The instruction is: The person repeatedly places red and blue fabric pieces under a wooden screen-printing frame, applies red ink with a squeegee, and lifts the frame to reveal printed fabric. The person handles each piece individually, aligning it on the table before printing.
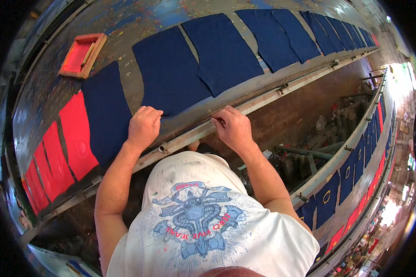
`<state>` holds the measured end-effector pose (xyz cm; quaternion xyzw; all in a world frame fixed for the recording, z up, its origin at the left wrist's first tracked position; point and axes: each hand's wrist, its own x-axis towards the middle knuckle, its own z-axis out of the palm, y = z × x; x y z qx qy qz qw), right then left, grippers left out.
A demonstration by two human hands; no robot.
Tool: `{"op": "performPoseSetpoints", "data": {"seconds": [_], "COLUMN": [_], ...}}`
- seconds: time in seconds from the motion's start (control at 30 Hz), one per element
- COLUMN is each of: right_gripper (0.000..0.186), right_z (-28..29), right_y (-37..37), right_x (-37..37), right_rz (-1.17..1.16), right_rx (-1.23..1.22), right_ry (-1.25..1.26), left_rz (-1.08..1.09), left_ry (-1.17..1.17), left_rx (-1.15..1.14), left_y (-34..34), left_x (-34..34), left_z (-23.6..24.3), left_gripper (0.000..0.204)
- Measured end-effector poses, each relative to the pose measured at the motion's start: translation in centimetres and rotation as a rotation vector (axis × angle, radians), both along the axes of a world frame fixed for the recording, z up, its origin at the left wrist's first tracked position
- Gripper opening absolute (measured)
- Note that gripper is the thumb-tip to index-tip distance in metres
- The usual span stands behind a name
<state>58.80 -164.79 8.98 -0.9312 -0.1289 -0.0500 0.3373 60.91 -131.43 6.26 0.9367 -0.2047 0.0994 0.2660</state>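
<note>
On the long table, a navy fabric panel [168, 69] lies flat in front of me. My left hand [144, 125] is closed at its near edge, with the fingertips pinched on the fabric's lower corner. To the right, my right hand [234, 128] hovers by the table's metal edge rail, fingers curled and thumb pressed in. Whether anything sits between those fingers is hidden. Another navy panel [222, 51] lies just beyond the right hand, and one more navy panel [107, 108] is left of my left hand.
A wooden-framed tray with a red inside [82, 51] rests on the table at the far left. Red fabric panels [78, 134] lie along the left end. Pegs stick out of the edge rail [259, 99]. Across the aisle at right, a second table holds printed navy panels [327, 198].
</note>
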Motion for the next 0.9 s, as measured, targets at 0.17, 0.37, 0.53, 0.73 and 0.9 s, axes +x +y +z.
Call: {"op": "performPoseSetpoints", "data": {"seconds": [0.17,0.37,0.53,0.73,0.9], "right_gripper": [0.011,0.009,0.009,0.008,0.008], "right_z": [0.1,-0.4,-0.6,-0.5,-0.5], "right_y": [-0.7,-1.2,-1.6,-1.4,0.2], "right_x": [1.1,3.0,4.7,6.2,7.2], "right_rz": [0.002,-0.011,-0.044,-0.003,0.059], "right_rx": [-0.009,-0.03,-0.068,-0.087,-0.036], "right_ry": [-0.061,-0.046,-0.082,-0.117,-0.114], "left_rz": [0.145,0.262,0.117,-0.006,0.001], "left_ry": [0.172,0.319,0.147,-0.031,-0.068], "left_rx": [-0.099,-0.243,-0.091,0.106,0.153], "left_y": [0.4,0.4,0.4,0.5,0.0], "left_x": [0.6,0.6,-0.6,-1.8,-1.4], "left_z": [0.1,0.1,0.9,0.6,-0.5], "left_gripper": [0.015,0.017,0.021,0.02,0.016]}}
